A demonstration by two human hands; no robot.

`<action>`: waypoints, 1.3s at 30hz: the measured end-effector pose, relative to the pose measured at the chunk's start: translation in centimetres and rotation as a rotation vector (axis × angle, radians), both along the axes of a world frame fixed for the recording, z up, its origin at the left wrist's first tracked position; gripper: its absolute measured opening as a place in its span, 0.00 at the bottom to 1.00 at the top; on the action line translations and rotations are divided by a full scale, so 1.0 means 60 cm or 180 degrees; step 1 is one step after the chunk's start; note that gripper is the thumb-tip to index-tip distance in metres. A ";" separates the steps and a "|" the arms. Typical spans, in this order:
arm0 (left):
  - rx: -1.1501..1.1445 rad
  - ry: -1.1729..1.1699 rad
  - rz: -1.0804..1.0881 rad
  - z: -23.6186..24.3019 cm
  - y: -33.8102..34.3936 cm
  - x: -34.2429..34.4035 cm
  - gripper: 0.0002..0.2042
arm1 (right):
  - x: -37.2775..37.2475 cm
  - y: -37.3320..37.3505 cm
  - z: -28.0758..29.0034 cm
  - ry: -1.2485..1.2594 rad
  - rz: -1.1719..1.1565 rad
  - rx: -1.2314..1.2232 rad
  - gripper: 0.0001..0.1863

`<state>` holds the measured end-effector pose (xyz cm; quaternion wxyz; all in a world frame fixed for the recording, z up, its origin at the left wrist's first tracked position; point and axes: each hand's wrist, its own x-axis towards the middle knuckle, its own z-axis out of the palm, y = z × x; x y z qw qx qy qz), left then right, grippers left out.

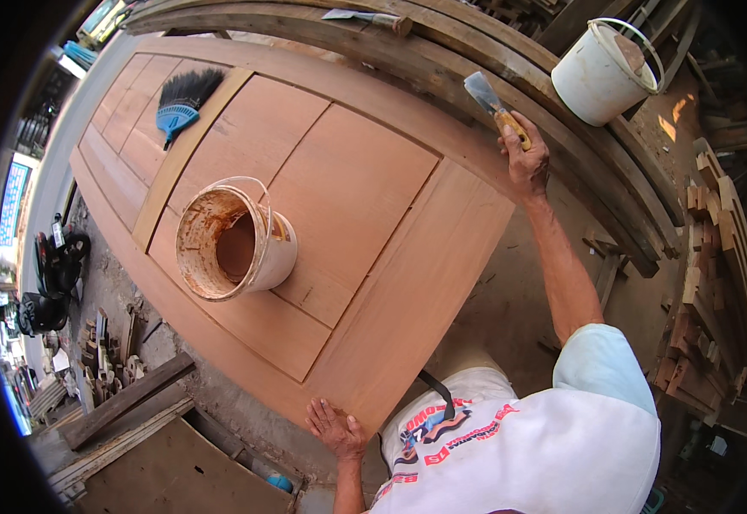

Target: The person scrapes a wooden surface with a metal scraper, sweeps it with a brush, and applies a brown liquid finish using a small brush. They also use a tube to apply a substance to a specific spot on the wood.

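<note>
Curling the fingers of the right hand [529, 164] closed round the yellowish wooden handle of a putty knife [500, 111] in the upper right of the frame, and pointing its flat, pale blade toward the upper left. Resting the left hand [339, 432] at the lower centre, laying its fingers open and slightly apart on the near end of a panelled wooden slab [429, 248], stretching from there to the upper left.

Facing a white bucket [281, 264] of reddish-brown paste [238, 248], standing on the slab left of centre. Making out a small yellowish patch on the bucket's side, turned too far away for reading. Looking farther to the upper left, at a blue brush [176, 116] with black bristles, lying on the slab.

Wearing a white shirt [553, 445] with a pale blue sleeve at the lower right, showing red lettering and a coloured picture across the front. Seeing long timbers [442, 60] across the top, with a second scraper [373, 19] lying on them, and another white bucket [592, 75] at the upper right. Noticing a blue sign [14, 206] at the left edge, bearing rows of writing too small for reading.
</note>
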<state>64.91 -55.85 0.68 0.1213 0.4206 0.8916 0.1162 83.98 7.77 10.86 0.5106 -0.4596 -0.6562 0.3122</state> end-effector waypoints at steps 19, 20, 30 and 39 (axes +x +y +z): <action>-0.0270 0.0237 0.0960 0.014 0.083 0.090 0.44 | 0.034 0.373 0.051 -0.2953 -0.1176 0.0911 0.29; -0.0277 0.0272 0.0948 0.021 0.084 0.092 0.45 | 0.030 0.366 0.055 -0.3104 -0.1178 0.0974 0.29; -0.0187 0.0167 0.1102 0.005 0.085 0.087 0.43 | -0.217 0.407 0.081 -0.2374 0.0386 0.1672 0.30; 0.0050 0.0439 0.1238 -0.004 0.084 0.090 0.41 | -0.431 0.434 0.049 -0.3744 0.0524 0.0929 0.31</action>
